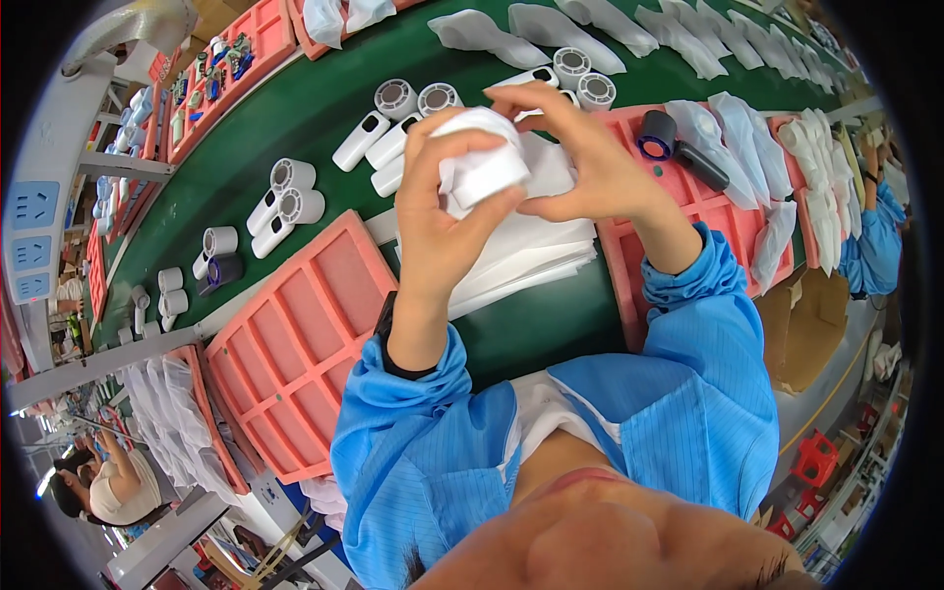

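1. Left hand grips a white object between thumb and fingers, seemingly to steady it.
2. Right hand curves around its far side, fingers spread; whether they grip is unclear.
3. White sheets lie stacked beneath the hands, probably for easy reach.
4. 2 pink trays, left and right, flank them.

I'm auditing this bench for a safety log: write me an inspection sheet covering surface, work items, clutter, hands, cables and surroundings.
Surface: green worktop; pink trays along near edge.
Work items: white bundle, held above stacked white sheets.
Clutter: white handheld devices in groups; dark device on right tray; sleeved pieces along far side.
Left hand: fingers closed on the bundle.
Right hand: fingers curved around its right side; contact unclear.
Cables: cord-like strands at lower left.
Surroundings: co-worker at left, another at right, red stools, cardboard box, blue sockets.
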